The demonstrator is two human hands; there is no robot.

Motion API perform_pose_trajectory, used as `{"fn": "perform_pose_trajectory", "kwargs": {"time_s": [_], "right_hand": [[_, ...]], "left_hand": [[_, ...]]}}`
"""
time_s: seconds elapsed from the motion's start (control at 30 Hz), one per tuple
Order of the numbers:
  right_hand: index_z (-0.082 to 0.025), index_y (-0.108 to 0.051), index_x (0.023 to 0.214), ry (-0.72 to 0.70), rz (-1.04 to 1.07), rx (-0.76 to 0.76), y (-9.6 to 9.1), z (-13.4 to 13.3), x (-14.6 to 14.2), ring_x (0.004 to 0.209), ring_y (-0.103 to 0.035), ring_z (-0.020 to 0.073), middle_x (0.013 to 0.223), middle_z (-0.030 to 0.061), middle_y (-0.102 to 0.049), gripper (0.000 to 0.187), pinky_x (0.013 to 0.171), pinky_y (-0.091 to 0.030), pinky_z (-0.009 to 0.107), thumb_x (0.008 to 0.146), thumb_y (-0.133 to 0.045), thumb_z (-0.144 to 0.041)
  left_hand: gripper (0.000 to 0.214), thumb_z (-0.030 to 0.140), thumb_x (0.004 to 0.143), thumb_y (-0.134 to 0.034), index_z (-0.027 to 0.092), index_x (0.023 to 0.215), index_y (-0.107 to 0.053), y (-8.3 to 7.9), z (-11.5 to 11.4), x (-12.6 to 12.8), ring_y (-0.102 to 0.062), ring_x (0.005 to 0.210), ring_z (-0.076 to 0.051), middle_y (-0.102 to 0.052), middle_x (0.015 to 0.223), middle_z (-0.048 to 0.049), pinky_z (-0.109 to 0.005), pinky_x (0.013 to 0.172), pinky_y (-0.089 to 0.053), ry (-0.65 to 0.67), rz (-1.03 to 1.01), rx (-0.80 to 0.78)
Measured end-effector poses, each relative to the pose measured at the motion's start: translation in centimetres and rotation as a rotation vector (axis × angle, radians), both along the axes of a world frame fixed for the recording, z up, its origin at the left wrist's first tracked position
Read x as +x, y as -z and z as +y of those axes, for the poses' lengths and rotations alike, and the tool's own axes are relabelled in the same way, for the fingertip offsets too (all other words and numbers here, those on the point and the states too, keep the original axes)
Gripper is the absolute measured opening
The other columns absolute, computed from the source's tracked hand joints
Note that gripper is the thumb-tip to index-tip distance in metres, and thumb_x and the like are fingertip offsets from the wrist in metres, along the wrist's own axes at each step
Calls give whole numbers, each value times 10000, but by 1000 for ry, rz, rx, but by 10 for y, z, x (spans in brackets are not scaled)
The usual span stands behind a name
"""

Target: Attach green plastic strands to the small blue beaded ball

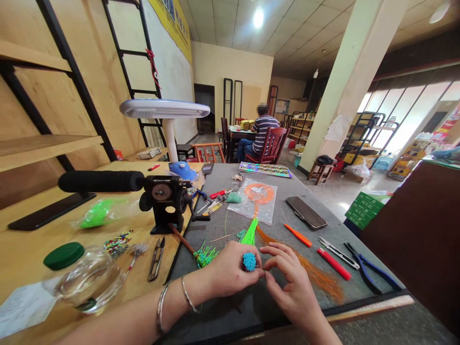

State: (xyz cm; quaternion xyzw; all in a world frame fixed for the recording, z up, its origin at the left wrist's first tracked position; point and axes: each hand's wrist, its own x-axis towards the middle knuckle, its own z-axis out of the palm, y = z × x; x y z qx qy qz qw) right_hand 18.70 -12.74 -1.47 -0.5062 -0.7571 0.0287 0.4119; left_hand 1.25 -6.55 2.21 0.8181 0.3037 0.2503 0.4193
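My left hand (pixel 232 268) is closed around a round cluster of small blue beads (pixel 249 261), which shows between the curled fingers and thumb. My right hand (pixel 289 278) meets the left fingertips just right of the cluster. Its thumb and a finger come together there, and anything between them is too small to make out. Beyond the hands lie bright green strands (pixel 250 233) and a long bundle of orange-brown threads (pixel 316 270). Left of my left hand, a green tuft (pixel 205 255) sits at the end of a brown stick.
A hand-cranked winder (pixel 165 201) stands left. A jar (pixel 91 280) with a green lid and thread snips (pixel 156 258) are nearer. At right lie a phone (pixel 306 212), an orange tool (pixel 297 235), a red-handled tool (pixel 334 263) and pliers (pixel 372 268). A person sits in the background.
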Motion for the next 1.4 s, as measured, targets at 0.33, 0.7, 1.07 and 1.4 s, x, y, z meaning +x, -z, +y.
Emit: {"fn": "perform_pose_trajectory", "kwargs": {"time_s": [0.33, 0.7, 1.07, 1.4], "right_hand": [[-241, -584, 764, -83, -113, -14, -2, 4, -6, 1151, -528, 272, 1107, 58, -672, 128, 929, -455, 491, 726, -545, -125], [-262, -624, 787, -239, -272, -76, -14, 3, -8, 1216, -481, 274, 1191, 21, -644, 181, 1005, -385, 552, 733, -545, -109], [-274, -640, 803, -254, -276, -73, -14, 5, -18, 1213, -486, 266, 1186, 3, -645, 179, 1030, -340, 567, 748, -566, -121], [-218, -600, 908, -75, -168, 43, -2, -3, -27, 842, -589, 216, 880, 61, -680, 78, 734, -481, 358, 848, -551, -202]], "left_hand": [[170, 256, 694, -697, 203, 854, -690, -11, 5, -40, -586, 735, -140, -667, 815, 0, -220, 703, -439, 209, 229, 239], [163, 106, 749, -581, 214, 834, -669, 2, 7, -60, -616, 782, -143, -690, 834, 0, -214, 710, -429, 151, 293, 303], [110, 216, 790, -590, 208, 854, -679, 7, 4, -60, -612, 752, -151, -703, 820, -11, -226, 695, -419, 100, 299, 305], [187, 368, 767, -655, 194, 824, -619, 3, -7, -56, -578, 691, -155, -666, 777, -10, -231, 624, -391, 11, 311, 315]]}}
